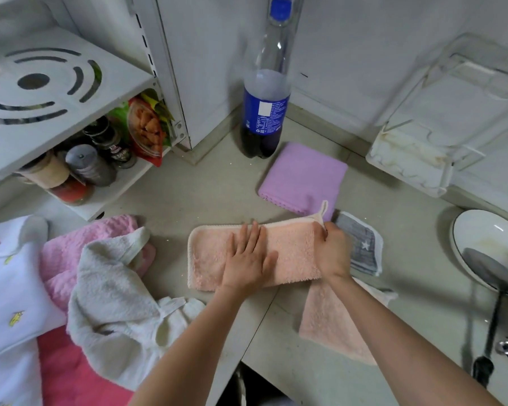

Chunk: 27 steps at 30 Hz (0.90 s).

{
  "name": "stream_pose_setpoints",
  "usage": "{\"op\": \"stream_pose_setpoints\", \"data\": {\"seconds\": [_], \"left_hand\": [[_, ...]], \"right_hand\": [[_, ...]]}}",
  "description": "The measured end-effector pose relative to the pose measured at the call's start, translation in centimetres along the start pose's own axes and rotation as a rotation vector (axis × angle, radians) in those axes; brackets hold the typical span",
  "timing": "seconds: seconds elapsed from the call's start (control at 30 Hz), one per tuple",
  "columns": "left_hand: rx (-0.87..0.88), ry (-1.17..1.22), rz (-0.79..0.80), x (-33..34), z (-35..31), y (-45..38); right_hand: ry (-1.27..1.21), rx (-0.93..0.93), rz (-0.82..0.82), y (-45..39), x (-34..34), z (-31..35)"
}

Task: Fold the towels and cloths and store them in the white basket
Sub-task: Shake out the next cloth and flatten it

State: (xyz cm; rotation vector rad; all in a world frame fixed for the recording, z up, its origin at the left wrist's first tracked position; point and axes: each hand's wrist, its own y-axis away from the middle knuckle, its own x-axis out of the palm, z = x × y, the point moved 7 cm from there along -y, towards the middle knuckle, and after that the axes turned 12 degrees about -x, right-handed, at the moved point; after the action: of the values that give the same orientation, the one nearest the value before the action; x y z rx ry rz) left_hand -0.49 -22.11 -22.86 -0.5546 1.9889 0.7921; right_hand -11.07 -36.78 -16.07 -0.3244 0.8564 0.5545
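The left hand (248,256) is lying flat, fingers straight, pressing the peach towel (288,253) against the counter (217,189); the right hand (330,250) is pinching its right end. Soft, light and limp, it looks easiest to handle by its corners. Other cloths are crowding both sides, leaving room toward the bottle (266,112).

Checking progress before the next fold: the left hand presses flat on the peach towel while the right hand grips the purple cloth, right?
Not quite. In the head view the right hand grips the peach towel at its right end, not the purple cloth. The left hand does press flat.
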Motion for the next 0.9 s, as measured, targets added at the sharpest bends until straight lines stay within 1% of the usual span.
{"op": "stream_pose_setpoints", "data": {"seconds": [0.03,0.07,0.1,0.13,0.17,0.2,0.23,0.27,0.3,0.37,0.4,0.47,0.57,0.67,0.77,0.83,0.87,0.9], "left_hand": [[0.035,0.133,0.052,-1.1,0.3,0.1],[0.071,0.292,0.035,-2.7,0.7,0.4],[0.064,0.435,-0.053,-4.8,1.5,0.8],[-0.020,0.548,-0.172,-6.9,3.0,1.3],[-0.165,0.658,-0.287,-8.7,5.0,2.1],[-0.320,0.778,-0.340,-9.7,7.0,2.9],[-0.456,0.907,-0.335,-10.0,8.9,3.4],[-0.556,1.033,-0.300,-10.1,10.4,3.9],[-0.626,1.155,-0.241,-9.8,11.6,4.0],[-0.723,1.324,-0.101,-8.8,13.2,4.1],[-0.742,1.364,-0.053,-8.4,13.5,4.3],[-0.714,1.374,0.032,-7.7,13.5,4.5],[-0.704,1.424,0.095,-7.4,13.1,5.0],[-0.706,1.450,0.097,-7.2,13.2,4.9],[-0.744,1.454,0.087,-7.0,13.6,4.9],[-0.763,1.409,0.087,-6.9,13.9,4.7],[-0.770,1.379,0.077,-7.0,14.0,4.6],[-0.771,1.325,0.072,-7.1,14.1,4.4]], "right_hand": [[-0.021,0.011,0.025,-0.1,0.3,0.6],[-0.048,0.017,0.063,-0.1,0.7,1.5],[-0.072,0.005,0.109,-0.1,1.3,2.7],[-0.090,-0.024,0.155,0.0,2.0,4.1],[-0.112,-0.063,0.198,0.2,2.7,5.7],[-0.134,-0.098,0.238,0.6,3.6,7.3],[-0.157,-0.126,0.271,1.1,4.6,8.8],[-0.181,-0.148,0.301,1.7,5.7,10.2],[-0.207,-0.169,0.326,2.4,6.8,11.5],[-0.233,-0.197,0.375,3.7,9.1,13.5],[-0.232,-0.200,0.400,4.3,10.2,14.2],[-0.217,-0.192,0.435,5.3,12.4,14.5],[-0.153,-0.241,0.439,6.3,14.0,14.6],[-0.092,-0.281,0.514,7.0,14.7,14.6],[0.002,-0.363,0.578,7.4,15.0,14.6],[-0.046,-0.389,0.603,7.3,14.7,14.9],[-0.084,-0.397,0.591,7.0,14.3,14.8],[-0.121,-0.423,0.544,6.5,13.3,15.0]]}}
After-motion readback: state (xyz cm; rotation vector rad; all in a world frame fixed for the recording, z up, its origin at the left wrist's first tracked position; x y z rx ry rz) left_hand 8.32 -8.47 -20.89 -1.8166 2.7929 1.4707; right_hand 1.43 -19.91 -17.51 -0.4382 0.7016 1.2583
